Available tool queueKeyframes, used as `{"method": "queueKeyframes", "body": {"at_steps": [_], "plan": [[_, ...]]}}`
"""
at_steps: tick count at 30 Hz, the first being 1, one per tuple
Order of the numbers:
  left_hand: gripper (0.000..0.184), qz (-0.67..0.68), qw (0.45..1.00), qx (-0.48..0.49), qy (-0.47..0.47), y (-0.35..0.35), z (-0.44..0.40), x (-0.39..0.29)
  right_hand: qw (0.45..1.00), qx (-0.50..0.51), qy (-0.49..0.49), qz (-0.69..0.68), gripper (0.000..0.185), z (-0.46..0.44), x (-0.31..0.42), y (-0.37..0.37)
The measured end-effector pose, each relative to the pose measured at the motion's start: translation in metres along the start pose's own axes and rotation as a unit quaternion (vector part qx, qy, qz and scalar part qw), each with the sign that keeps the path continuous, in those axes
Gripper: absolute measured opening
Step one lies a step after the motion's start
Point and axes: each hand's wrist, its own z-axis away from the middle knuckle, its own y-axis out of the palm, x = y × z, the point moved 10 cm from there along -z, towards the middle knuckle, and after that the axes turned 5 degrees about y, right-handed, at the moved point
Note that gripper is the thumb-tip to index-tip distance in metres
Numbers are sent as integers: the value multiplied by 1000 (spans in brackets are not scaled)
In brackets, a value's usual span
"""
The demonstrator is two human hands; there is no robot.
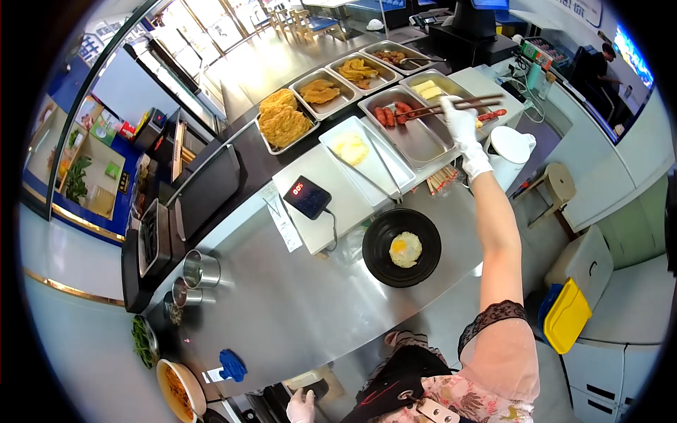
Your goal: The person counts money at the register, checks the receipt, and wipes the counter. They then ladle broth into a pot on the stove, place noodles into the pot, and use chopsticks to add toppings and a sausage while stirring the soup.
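My right hand (462, 134), in a white glove, is closed around long brown chopsticks (451, 107) above the metal trays at the upper right. The chopstick tips are at red sausages (400, 113) in a steel tray (422, 146). My left hand (301, 407), also gloved, is at the bottom edge beside a dark object and partly cut off; what it holds, if anything, cannot be made out. A black bowl (375, 266) with a fried egg (405, 249) rests on the steel counter. A white tray (337, 132) holds pale yellow food and tongs.
More trays hold fried food (282, 120) and yellow slices (428, 89). A digital timer (307, 197), steel cups (201, 268), a blue cloth (232, 365) and a bowl of orange shreds (195, 391) are left. A white jug (509, 151) stands right. A person (594, 70) sits far off.
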Motion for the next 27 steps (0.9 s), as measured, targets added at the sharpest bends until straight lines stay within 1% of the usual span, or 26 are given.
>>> {"method": "queueKeyframes", "body": {"at_steps": [1, 3, 5, 7, 8, 11, 12, 14, 15, 16, 17, 19, 20, 22, 23, 25, 26, 27], "plan": [[42, 4, 1000, -2, -4, -3, 2, -4, 995, -23, 65, -74, 15, 0, -12, -12], [34, 5, 998, 12, -60, -6, 8, -2, 981, -58, 96, -157, 14, 1, -22, -40], [38, 13, 998, 3, -68, -5, 13, 3, 964, -59, 105, -235, 11, -10, -63, -66], [39, -8, 999, -32, -33, -4, 14, 9, 964, -87, 111, -224, 11, -7, -75, -88], [41, -9, 999, -23, -47, -5, 16, 6, 959, -98, 121, -236, 11, -10, -86, -96], [44, -7, 997, -16, -71, -5, 19, 10, 958, -88, 120, -244, 13, 6, -54, -94], [46, -10, 998, -16, -57, -4, 18, 12, 964, -74, 111, -228, 13, 4, -46, -92], [48, 0, 997, -18, -72, 0, 19, 24, 975, -30, 89, -203, 16, 6, -21, -81], [48, 1, 996, -19, -83, 2, 19, 31, 978, -3, 74, -193, 17, 11, 1, -73], [49, 8, 996, -8, -93, 5, 20, 37, 981, 4, 74, -180, 18, 23, 25, -63], [49, -6, 996, -16, -88, 3, 22, 38, 983, 12, 73, -165, 18, 35, 46, -51], [49, 19, 995, -51, -80, 7, 29, 54, 977, 65, 57, -195, 19, 41, 64, -28], [48, 16, 994, -77, -78, 6, 35, 59, 973, 90, 65, -203, 18, 49, 75, -12], [47, 30, 991, -93, -89, 16, 46, 83, 960, 145, 67, -231, 16, 65, 87, 20], [46, 33, 989, -97, -103, 18, 56, 93, 944, 181, 75, -264, 19, 84, 97, 44], [44, 61, 981, -133, -128, 19, 81, 115, 931, 255, 81, -250, 21, 141, 130, 95], [45, 63, 980, -136, -133, 20, 93, 124, 929, 268, 97, -238, 21, 161, 128, 118], [46, 64, 977, -140, -144, 21, 108, 136, 914, 319, 105, -226, 20, 196, 140, 147]]}}
